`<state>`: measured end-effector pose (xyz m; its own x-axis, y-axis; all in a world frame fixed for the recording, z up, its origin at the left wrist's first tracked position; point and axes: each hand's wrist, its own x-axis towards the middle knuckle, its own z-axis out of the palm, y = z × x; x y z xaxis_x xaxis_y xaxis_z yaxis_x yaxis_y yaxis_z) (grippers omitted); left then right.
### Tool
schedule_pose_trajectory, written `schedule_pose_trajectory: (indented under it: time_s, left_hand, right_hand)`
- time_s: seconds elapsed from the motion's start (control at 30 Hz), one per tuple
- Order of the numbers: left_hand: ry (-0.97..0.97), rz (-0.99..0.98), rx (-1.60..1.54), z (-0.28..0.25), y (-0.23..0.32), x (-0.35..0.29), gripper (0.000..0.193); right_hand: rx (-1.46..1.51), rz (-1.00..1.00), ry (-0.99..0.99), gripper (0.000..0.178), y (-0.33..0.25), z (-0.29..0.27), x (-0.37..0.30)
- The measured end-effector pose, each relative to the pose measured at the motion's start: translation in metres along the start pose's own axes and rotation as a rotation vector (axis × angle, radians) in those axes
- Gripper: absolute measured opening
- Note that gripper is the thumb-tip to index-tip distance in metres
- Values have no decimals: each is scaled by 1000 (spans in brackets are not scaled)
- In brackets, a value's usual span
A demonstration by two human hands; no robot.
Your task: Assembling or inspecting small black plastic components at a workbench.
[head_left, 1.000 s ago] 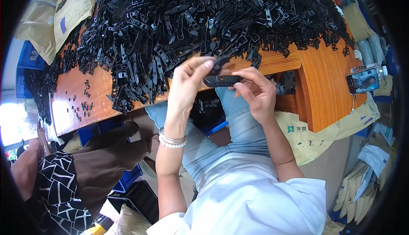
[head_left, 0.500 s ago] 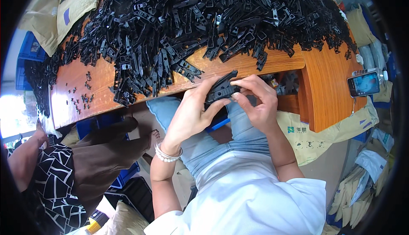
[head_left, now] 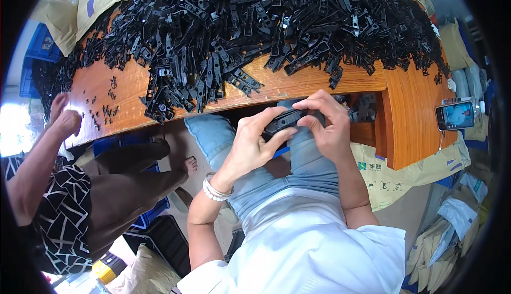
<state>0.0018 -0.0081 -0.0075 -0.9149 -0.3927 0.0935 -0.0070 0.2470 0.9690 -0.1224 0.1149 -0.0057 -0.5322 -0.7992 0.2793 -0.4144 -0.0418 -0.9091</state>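
Observation:
Above my lap, just off the table's front edge, I hold a black plastic clip-like part (head_left: 283, 123) between both hands. My left hand (head_left: 255, 137) grips its left end, thumb below and fingers above. At the other end, my right hand (head_left: 327, 123) pinches it between thumb and fingertips. The fingers cover both ends of the part, so its full outline is hidden. Beyond my hands, a large heap of similar black plastic parts (head_left: 223, 33) covers much of the wooden table (head_left: 266, 89).
Small black pieces (head_left: 104, 114) lie scattered at the table's left. A co-worker's hands (head_left: 68, 121) are at that edge. An open compartment (head_left: 364, 110) is under the tabletop. A phone (head_left: 455, 115) stands at the right, above a paper sack (head_left: 383, 187). Blue crates (head_left: 42, 43) stand far left.
My hands have turned the black part, and my right fingers now wrap further over its end. The co-worker's arm has risen to the table's left edge. The view has shifted slightly.

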Motion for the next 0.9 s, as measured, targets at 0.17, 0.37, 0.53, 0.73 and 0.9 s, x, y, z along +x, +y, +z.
schedule_pose_trajectory:
  time_s: [0.17,0.37,0.53,0.73,0.9]
  left_hand:
    - [-59,-100,-230,0,-9,-9,39]
    - [-98,142,191,-40,-11,-18,41]
    - [646,20,532,-128,-28,-10,8]
    - [717,-65,978,-236,-85,26,16]
    - [513,-145,1208,-261,-109,53,19]
  right_hand:
    - [295,87,-55,21,4,0,-1]
    - [372,249,-197,19,11,11,-4]
    - [-115,187,-349,25,28,30,-19]
    - [41,329,-241,29,32,25,-28]
    - [-37,293,-223,23,28,15,-36]
